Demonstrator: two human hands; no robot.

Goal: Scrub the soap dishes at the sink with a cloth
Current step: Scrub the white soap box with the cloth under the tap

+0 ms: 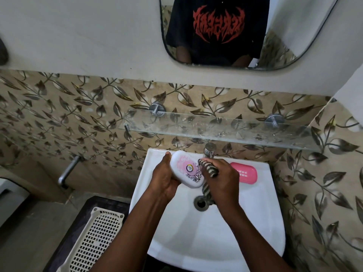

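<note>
I see my left hand [164, 178] holding a white soap dish [186, 169] over the white sink [198, 240]. The dish is long and oval, and its long side runs from the top left down to the bottom right. It has pink and black swirls and a small round label, but I cannot read the writing on it. My right hand [223, 179] is closed around a striped cloth [208, 168] and presses it on the right end of the dish. The cloth hangs down toward the drain [200, 203]. A second soap dish, a pink one [246, 172], lies flat on the sink's back edge, just right of my right hand. I count two dishes and one cloth
</note>
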